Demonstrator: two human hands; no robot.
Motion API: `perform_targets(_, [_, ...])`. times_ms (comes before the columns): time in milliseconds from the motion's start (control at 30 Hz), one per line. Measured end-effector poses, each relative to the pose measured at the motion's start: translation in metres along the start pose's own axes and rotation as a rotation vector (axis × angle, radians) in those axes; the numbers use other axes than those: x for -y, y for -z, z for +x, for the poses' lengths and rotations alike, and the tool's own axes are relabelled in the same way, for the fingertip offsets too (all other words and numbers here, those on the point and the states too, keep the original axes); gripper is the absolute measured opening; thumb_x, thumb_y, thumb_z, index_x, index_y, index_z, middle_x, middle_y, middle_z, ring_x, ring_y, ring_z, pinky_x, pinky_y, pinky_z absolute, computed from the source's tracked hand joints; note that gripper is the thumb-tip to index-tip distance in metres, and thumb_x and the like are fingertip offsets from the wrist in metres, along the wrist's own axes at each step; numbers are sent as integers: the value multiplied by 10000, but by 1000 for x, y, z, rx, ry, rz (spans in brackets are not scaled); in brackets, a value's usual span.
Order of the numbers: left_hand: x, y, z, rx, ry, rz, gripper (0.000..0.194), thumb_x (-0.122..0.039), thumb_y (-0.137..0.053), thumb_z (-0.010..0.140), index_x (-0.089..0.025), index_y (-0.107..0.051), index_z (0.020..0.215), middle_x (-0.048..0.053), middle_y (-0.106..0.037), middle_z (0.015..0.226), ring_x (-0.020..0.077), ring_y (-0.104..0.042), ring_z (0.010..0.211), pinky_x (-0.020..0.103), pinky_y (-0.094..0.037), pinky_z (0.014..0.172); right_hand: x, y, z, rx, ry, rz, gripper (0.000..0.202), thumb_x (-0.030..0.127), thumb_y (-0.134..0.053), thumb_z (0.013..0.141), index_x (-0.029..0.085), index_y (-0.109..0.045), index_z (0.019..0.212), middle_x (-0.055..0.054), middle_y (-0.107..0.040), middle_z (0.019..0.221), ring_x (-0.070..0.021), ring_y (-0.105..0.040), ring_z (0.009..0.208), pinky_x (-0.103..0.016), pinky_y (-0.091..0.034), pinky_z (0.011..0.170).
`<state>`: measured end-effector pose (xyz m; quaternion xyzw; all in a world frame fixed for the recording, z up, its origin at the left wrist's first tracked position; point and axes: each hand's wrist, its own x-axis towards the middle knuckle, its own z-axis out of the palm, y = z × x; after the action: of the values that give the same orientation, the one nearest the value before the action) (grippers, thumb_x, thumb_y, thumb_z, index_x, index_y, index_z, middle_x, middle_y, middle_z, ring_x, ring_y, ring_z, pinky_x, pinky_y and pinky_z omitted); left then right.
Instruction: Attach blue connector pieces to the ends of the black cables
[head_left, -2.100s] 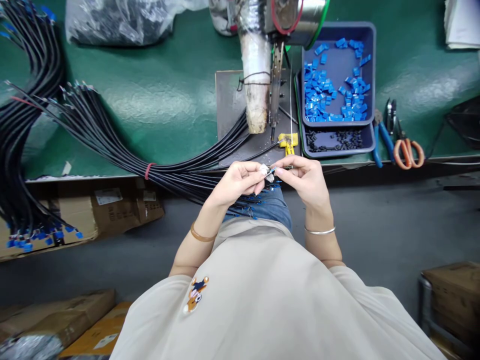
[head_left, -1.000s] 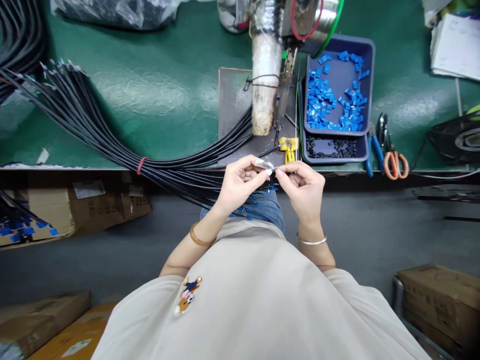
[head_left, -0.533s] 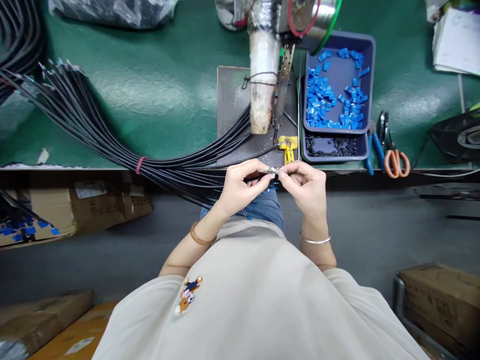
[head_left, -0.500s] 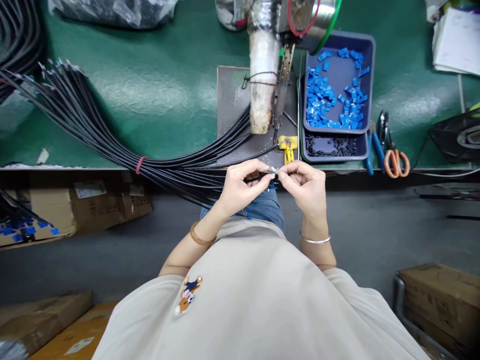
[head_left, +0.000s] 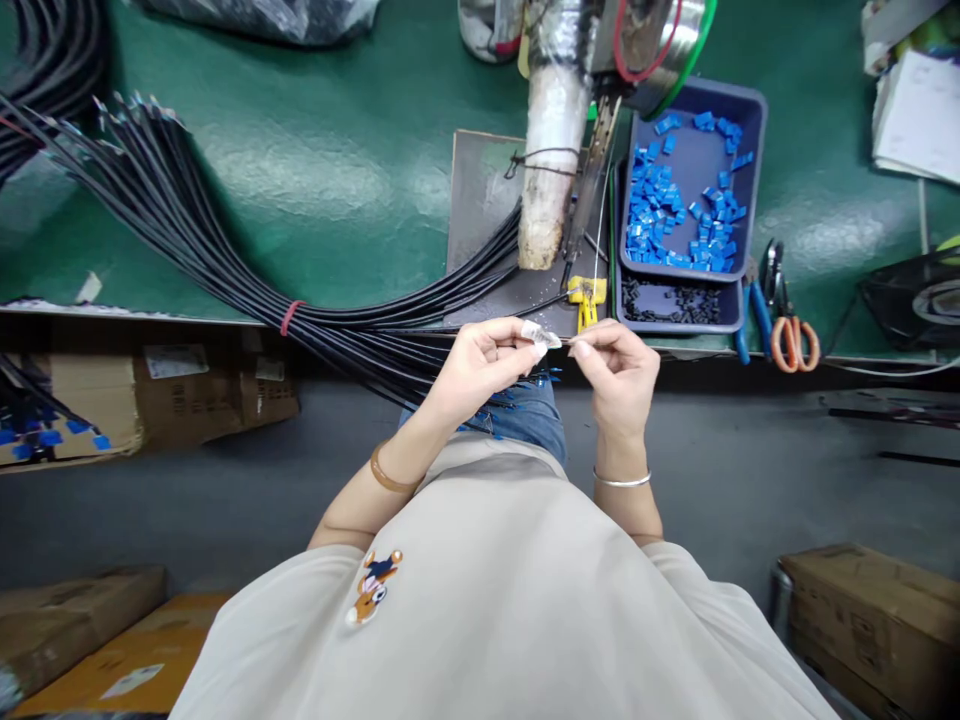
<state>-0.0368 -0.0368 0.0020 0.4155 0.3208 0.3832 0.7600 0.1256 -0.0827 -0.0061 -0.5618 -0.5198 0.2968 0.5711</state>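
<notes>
My left hand is closed in a pinch just past the table's front edge, white wrapping on its index finger. What sits between its fingertips is too small to make out. Facing it, my right hand pinches a thin strand at the left fingertips; it looks like a fine wire. Black cables, bound with a red tie, run beneath my left hand, and several blue-tipped ends hang over my lap. Right behind my fingers stands a yellow clamp-like holder with a black cable in it.
A soldering iron and a white tapered nozzle hang over a grey board. At right are a tray with blue connectors, a tray with small black parts, blue-handled pliers and orange-handled scissors.
My hands have drawn slightly apart, and the thin strand between them shows more. The whole view has shifted a little. Both hands keep their pinch.
</notes>
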Motion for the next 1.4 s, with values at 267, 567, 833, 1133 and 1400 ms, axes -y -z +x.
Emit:
perform_targets(267, [6, -9, 6, -109, -118, 117, 169, -254, -797, 693, -118, -730, 767, 26, -671, 705, 34, -495, 547, 144, -371, 467, 14, 10, -5, -52, 66, -282, 129, 294, -667, 864, 268, -756, 953, -23, -683, 880, -106, -555, 669, -265, -373, 521])
perform_targets(567, [9, -12, 6, -48, -178, 244, 132, -247, -687, 800, -129, -631, 778, -39, -473, 595, 22, -375, 508, 145, -287, 451, 3, 0, -4, -54, -154, 13, 78, 290, -718, 814, 213, -714, 801, 7, -672, 781, -85, -568, 661, -220, -437, 572])
perform_targets(833, [14, -13, 8, -59, -267, 323, 127, -248, -671, 822, -139, -642, 763, -20, -528, 657, 41, -450, 580, 150, -382, 533, 6, -5, -2, -45, -136, -2, 114, 299, -677, 854, 201, -684, 796, 11, -653, 795, -82, -592, 697, -211, -456, 610])
perform_targets(1133, [17, -10, 10, -48, -236, 347, 124, -237, -698, 790, -131, -675, 730, -4, -587, 685, 56, -490, 599, 153, -415, 551, 5, 0, -2, -18, -144, -54, 175, 361, -680, 852, 198, -690, 787, 1, -628, 775, -99, -570, 689, -240, -452, 619])
perform_targets(1400, [18, -9, 10, -9, -197, 316, 128, -236, -694, 792, -125, -671, 732, -2, -583, 689, 53, -475, 595, 162, -398, 548, 2, 2, -4, -7, -147, -49, 179, 363, -684, 850, 197, -686, 782, 1, -628, 782, -100, -561, 690, -247, -454, 639])
